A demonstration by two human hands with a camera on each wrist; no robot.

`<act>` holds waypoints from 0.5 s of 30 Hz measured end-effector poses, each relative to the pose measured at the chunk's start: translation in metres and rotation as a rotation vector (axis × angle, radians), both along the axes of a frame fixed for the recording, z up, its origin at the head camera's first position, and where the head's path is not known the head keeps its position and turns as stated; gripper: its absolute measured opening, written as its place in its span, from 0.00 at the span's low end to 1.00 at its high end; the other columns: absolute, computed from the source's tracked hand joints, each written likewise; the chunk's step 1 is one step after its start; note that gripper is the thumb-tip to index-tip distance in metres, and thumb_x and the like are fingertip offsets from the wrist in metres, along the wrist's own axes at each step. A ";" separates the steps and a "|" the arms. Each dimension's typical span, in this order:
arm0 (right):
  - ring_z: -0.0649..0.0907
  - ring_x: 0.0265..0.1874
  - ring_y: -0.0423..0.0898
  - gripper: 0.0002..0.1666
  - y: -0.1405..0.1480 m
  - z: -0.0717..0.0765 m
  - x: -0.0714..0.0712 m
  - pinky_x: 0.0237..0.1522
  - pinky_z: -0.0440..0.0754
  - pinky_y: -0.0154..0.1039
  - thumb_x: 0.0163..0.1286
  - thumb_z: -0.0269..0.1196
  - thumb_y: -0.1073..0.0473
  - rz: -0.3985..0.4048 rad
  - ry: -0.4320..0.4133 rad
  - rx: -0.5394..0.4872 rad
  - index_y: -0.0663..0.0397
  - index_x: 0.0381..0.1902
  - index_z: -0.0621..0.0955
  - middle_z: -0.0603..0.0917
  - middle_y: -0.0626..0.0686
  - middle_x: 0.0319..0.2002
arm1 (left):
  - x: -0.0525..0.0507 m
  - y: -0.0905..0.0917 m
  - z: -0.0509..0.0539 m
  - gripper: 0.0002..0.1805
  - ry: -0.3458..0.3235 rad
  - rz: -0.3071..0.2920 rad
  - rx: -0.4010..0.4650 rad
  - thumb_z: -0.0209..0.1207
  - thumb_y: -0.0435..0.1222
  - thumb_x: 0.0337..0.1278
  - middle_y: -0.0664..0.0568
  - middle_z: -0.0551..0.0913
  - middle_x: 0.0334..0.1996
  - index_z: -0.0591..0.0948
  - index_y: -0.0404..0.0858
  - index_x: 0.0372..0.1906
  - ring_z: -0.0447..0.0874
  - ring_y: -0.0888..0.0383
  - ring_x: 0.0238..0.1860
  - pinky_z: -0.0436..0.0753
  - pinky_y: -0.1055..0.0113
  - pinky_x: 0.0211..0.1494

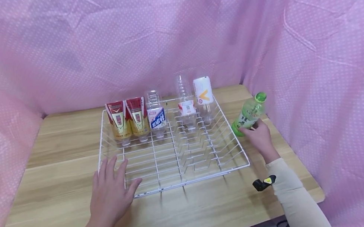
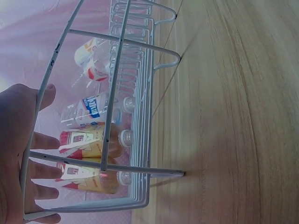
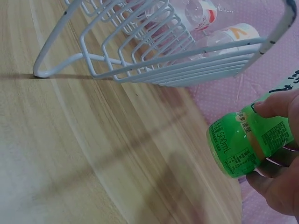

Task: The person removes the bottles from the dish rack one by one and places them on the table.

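Clock centred on rack, head view. Grips green bottle (image 1: 249,114) with right hand (image 1: 260,135), wrapping thumb and fingers round its lower part. Holds it outside white wire rack (image 1: 222,173) at 3 o'clock, just beside the rim, cap up and tilting toward 1 o'clock. Can't tell contact between bottle base and wood-grain desk (image 1: 57,172). Reads "500mL" near the base in right wrist view. Spreads left hand (image 1: 110,194), fingers extended, over rack rim at 8 o'clock; can't tell contact there.

Inside rack, along far side, all neck-down: at 10 o'clock, two red-and-gold bottles (image 1: 139,119), side by side; at 11, clear bottle with blue-and-white label (image 1: 157,117); at 1, clear bottle with red-and-white label (image 1: 187,108), then white-labelled bottle with orange V (image 1: 203,91). At 4 o'clock, black clip (image 1: 261,185) by right cuff. From 10 to 2, behind desk, pink dotted curtain (image 1: 159,30).
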State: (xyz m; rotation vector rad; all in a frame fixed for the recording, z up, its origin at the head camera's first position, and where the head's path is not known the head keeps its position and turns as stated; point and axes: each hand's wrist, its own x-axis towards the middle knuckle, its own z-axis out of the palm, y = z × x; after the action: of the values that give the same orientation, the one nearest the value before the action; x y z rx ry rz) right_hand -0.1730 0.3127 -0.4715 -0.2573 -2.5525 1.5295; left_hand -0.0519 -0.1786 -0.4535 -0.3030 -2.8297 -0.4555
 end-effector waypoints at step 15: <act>0.73 0.66 0.63 0.40 0.001 -0.009 -0.014 0.66 0.73 0.54 0.65 0.69 0.62 0.031 -0.070 -0.031 0.66 0.70 0.67 0.74 0.69 0.65 | 0.001 0.000 0.002 0.39 -0.032 0.016 -0.008 0.61 0.56 0.62 0.31 0.62 0.71 0.73 0.33 0.68 0.53 0.29 0.72 0.56 0.29 0.69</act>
State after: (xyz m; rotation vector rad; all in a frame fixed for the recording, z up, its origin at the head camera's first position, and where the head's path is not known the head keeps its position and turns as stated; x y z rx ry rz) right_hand -0.1869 0.3139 -0.4809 -0.2817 -2.5992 1.5996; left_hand -0.0506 -0.1786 -0.4518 -0.2775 -2.8636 -0.4493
